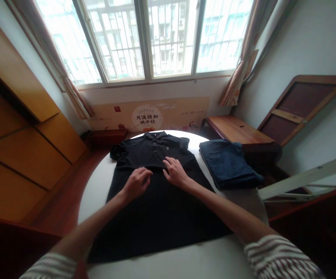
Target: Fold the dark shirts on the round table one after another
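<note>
A black polo shirt [153, 201] lies spread face up on a round white table [98, 186], collar toward the window. My left hand [137, 182] rests on the shirt's middle with its fingers curled together against the cloth. My right hand [176, 171] lies just beside it, fingers spread flat on the fabric below the chest. A fold line runs across the shirt right under both hands.
Folded dark blue jeans [228, 162] sit on the table's right side. A low wooden bench [237, 130] and a leaning wooden frame [304, 102] stand at the right. Yellow wooden cabinets [25, 147] line the left wall. A printed board [147, 114] leans under the window.
</note>
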### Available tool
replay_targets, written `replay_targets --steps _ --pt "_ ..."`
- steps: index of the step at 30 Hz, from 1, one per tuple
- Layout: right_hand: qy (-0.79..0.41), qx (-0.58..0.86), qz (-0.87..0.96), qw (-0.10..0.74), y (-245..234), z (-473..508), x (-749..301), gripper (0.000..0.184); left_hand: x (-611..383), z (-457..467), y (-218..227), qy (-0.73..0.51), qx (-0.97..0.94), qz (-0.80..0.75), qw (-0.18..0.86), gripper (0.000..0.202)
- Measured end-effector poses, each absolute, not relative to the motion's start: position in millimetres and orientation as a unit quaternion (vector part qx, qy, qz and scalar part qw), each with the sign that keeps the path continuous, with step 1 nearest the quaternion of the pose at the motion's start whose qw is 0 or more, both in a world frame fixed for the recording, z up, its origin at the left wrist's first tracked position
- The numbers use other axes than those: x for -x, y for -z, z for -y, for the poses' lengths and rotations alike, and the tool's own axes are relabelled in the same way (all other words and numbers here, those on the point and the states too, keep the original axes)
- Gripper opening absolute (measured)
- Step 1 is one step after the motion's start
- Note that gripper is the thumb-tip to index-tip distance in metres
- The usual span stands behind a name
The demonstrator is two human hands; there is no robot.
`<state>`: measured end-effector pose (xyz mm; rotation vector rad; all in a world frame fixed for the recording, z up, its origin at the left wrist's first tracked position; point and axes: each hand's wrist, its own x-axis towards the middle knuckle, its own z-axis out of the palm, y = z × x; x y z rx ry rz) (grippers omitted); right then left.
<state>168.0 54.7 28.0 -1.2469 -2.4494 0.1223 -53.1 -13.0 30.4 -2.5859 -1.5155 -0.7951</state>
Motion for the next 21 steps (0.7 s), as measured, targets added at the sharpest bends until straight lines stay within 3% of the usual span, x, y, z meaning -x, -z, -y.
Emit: replay_targets --steps 4,8,12,15,17,21 --pt "-0.050 0.340 0.917 0.202 -31.2 34.3 -235.7 0.037 71.9 126.6 -36.0 0.167 0.904 0.389 -0.048 0.023" --pt "-0.017 0.339 0.924 0.177 -18.3 98.6 -299.8 0.047 94.3 188.9 -29.3 0.154 0.896 0.416 0.010 0.047" --pt "0.065 0.317 0.931 0.167 3.2 120.3 -324.4 0.026 97.3 202.1 -14.4 0.183 0.889 0.417 0.054 0.031" --pt "0.099 0.299 0.934 0.171 8.4 124.9 -323.2 0.044 93.2 203.8 -8.8 0.211 0.879 0.426 0.038 0.036" --pt "0.082 0.296 0.937 0.166 6.6 131.1 -320.0 0.045 94.0 208.4 -8.4 0.208 0.871 0.445 0.008 0.035" --pt "-0.018 0.296 0.946 0.134 -2.3 153.6 -316.5 0.030 103.9 226.4 -15.4 0.158 0.864 0.477 -0.024 0.027"
